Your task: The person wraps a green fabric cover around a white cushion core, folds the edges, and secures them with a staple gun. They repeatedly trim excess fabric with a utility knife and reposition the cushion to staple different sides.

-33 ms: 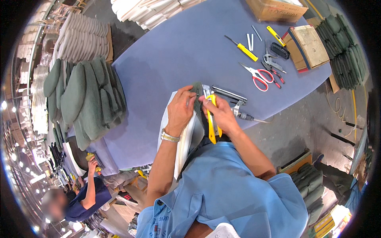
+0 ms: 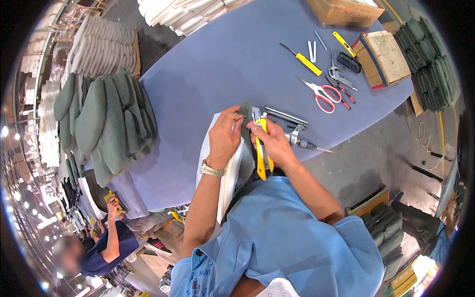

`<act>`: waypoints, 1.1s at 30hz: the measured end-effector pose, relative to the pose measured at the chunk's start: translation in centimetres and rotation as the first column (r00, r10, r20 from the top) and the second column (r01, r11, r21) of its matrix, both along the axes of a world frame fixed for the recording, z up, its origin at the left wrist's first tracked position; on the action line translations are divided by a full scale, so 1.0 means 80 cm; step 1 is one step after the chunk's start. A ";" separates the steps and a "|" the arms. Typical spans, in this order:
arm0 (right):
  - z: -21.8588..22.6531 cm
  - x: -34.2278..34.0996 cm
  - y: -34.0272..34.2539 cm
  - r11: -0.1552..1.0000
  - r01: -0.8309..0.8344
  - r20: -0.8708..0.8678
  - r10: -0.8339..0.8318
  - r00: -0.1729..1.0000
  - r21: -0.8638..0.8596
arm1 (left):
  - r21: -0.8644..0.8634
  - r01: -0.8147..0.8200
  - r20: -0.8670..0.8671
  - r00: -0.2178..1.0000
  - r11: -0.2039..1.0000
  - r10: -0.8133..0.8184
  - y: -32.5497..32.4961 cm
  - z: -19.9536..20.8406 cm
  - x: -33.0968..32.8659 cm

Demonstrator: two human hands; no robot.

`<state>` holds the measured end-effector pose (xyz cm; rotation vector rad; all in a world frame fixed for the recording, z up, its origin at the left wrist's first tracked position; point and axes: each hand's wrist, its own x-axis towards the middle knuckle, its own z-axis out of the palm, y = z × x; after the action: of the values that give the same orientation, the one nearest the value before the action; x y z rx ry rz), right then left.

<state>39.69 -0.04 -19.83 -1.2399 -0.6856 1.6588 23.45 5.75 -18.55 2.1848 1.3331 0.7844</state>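
Observation:
Between my hands stands a padded panel with a white layered body (image 2: 230,184) and a dark green fabric cover (image 2: 245,108) at its upper end. My left hand (image 2: 225,141), with a watch on the wrist, pinches the green fabric at that end. In my right hand (image 2: 275,143) is a yellow-handled hand tool (image 2: 261,168) with metal jaws, which looks like pliers. Its jaws point away from me and meet the fabric edge beside my left fingertips; their exact bite is hidden. Just right of the panel lies an air stapler (image 2: 287,119) on the blue-covered table (image 2: 198,74).
Red-handled scissors (image 2: 324,96), a yellow screwdriver (image 2: 308,63), a yellow cutter knife (image 2: 344,43), an air blow gun (image 2: 340,76) and cardboard boxes (image 2: 391,54) occupy the far right. Green padded pieces (image 2: 106,123) are piled at the left. A co-worker (image 2: 111,247) works at lower left.
My right hand has turned slightly, and the yellow handles' near ends have shifted a little left. My left hand stays on the fabric. The co-worker's raised hand has moved slightly.

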 end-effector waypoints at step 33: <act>-0.007 -0.037 0.024 0.990 -0.087 0.062 0.095 0.994 -0.108 | -0.263 -0.102 0.380 0.903 0.959 0.200 0.020 -0.048 -0.009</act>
<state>36.74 1.88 -20.43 -1.3625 -0.7126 1.7540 22.74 7.37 -22.36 1.6347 1.3123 1.0135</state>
